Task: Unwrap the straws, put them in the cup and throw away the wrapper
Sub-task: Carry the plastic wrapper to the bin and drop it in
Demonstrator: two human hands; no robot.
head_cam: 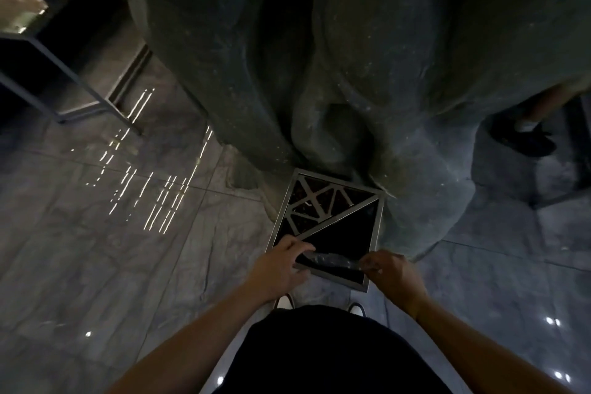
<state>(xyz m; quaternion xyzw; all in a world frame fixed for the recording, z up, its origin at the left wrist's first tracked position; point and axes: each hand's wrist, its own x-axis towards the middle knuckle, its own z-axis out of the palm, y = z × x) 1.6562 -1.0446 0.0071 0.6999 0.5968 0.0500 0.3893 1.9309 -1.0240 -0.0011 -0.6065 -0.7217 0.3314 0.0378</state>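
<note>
A clear, crumpled plastic wrapper (334,259) is stretched between my two hands. My left hand (281,262) pinches its left end and my right hand (391,269) pinches its right end. Both hands hold it just above the near edge of a square metal-rimmed bin (379,227), whose top has a dark triangular opening on the near side and a cross-patterned grille on the far side. No straws and no cup are in view.
A large dark rock-like column (319,57) rises right behind the bin. A black metal table frame (80,99) stands at the left on the glossy marble floor (112,249). Another person's shoe (524,137) shows at the right. My white shoes (286,301) are below the bin.
</note>
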